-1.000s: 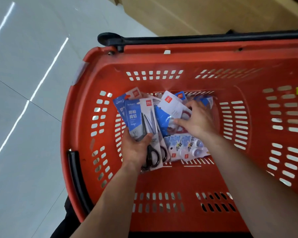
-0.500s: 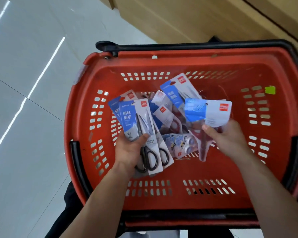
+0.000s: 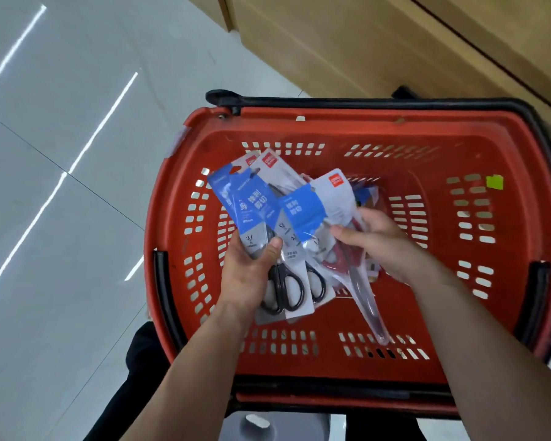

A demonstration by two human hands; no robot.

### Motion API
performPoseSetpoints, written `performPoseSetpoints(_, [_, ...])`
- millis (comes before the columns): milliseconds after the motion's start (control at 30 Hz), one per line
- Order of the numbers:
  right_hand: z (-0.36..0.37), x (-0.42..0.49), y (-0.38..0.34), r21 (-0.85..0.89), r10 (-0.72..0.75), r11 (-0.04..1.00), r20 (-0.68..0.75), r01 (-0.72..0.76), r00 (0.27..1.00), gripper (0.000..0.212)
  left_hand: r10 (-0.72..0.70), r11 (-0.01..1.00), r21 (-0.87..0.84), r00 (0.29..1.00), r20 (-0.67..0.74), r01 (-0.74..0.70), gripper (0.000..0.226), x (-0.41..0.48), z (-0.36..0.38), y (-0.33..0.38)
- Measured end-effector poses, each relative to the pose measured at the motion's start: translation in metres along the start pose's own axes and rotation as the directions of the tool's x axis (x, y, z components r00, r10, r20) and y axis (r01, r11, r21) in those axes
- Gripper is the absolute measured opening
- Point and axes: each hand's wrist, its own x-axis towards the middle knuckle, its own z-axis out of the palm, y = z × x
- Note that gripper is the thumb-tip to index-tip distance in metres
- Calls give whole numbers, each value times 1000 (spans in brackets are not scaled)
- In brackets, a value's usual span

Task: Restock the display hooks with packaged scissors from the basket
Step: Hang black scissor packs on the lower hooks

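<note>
Right hand (image 3: 382,240) brought its pack (image 3: 325,198) against left hand's (image 3: 252,268) (thumb-clamped) fan (image 3: 252,202).

The basket (image 3: 331,128) is red, its walls patterned with rows of pale slots, its handle (image 3: 363,101) black. A lime-green sticker (image 3: 494,182) marks the right wall. The packs (image 3: 252,202) in my left hand (image 3: 245,275) are blue and white with red logos; their scissors (image 3: 283,288) have black loops. The pack (image 3: 303,211) in my right hand (image 3: 382,246) is blue and white too, with red showing through its clear part. The floor (image 3: 61,218) is pale grey with dark seams and white streaks.
</note>
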Motion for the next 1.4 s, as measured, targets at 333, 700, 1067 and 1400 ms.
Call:
performPoseSetpoints(333, [35,1,28,155,35,988,-53,-27,998,23,-22,1000,1,995,-100,22,29,0,8,0])
performPoseSetpoints(700, [21,-18,20,223,-22,974,-111,47,994,27,-34,989,138,984,-177,59,17,1,-7,12])
performPoseSetpoints(1067, [42,-81,-17,250,-53,966,-44,62,998,38,59,960,278,988,-142,-17,18,-53,-31,58])
performPoseSetpoints(1400, [33,-184,-113,325,-103,918,-358,228,928,26,143,961,258,977,-161,-98,18,-133,-52,157])
